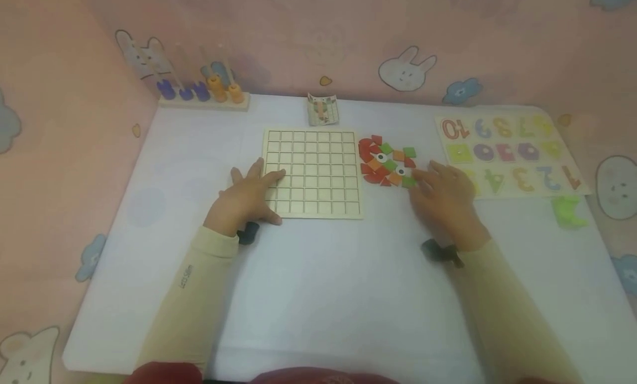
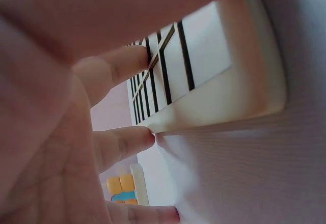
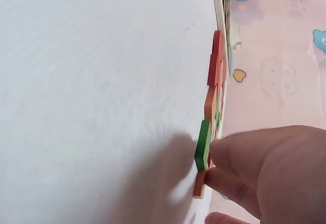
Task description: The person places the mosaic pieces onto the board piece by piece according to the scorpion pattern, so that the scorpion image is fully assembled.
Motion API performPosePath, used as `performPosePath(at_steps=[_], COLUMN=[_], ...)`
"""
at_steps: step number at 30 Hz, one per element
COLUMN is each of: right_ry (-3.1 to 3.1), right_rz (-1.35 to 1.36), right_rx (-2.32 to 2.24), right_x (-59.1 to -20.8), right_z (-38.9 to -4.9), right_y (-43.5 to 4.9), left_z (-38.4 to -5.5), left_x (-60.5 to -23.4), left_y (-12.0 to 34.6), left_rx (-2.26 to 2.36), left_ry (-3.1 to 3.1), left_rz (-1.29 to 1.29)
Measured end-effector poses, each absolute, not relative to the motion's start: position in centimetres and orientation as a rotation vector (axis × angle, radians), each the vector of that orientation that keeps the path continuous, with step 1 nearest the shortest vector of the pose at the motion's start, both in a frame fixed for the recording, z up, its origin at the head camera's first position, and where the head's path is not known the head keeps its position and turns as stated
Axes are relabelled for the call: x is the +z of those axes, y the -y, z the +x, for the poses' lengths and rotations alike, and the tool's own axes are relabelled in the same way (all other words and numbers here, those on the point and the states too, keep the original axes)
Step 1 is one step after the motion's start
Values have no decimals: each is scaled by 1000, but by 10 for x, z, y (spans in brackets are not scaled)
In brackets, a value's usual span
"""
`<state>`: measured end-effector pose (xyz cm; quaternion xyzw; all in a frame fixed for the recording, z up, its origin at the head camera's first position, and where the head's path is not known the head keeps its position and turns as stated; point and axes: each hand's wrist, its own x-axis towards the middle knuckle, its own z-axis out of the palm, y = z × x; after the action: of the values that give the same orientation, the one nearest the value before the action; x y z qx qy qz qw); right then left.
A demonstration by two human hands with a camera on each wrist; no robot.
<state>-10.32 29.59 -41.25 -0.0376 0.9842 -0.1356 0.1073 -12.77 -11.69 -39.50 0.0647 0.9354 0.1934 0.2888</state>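
Observation:
A square wooden grid board point(image 1: 312, 174) lies on the white table. My left hand point(image 1: 245, 197) rests on its left edge with fingers spread, one fingertip over the grid cells; in the left wrist view the fingers point(image 2: 122, 145) reach along the board's edge. To the right of the board lies a cluster of flat red, orange and green tiles point(image 1: 383, 164), two bearing eye shapes. My right hand point(image 1: 444, 201) is at the cluster's right side. In the right wrist view its fingertips touch a green tile point(image 3: 203, 146) and an orange tile point(image 3: 199, 185); no grip shows.
A small picture card point(image 1: 322, 110) stands behind the board. A bead counting stand point(image 1: 204, 104) is at the back left. A number-and-shape puzzle board point(image 1: 512, 157) lies at the right, with a light green piece point(image 1: 568, 211) by its near edge. A patterned pink wall borders the table.

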Motion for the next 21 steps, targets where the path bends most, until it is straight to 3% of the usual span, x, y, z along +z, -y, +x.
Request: performPosePath(at_steps=[12,21], right_ry=[-3006,-2979], right_rz=[-69,-32], right_rx=[-305,-412], right_x=[-410,-409], right_z=[-55,-38], right_y=[-288,-287], left_z=[-126,-126], left_x=[-399,-402], left_y=[119,120], left_rx=[551,578], left_ry=[-2511,-2520], left_rz=[166,171])
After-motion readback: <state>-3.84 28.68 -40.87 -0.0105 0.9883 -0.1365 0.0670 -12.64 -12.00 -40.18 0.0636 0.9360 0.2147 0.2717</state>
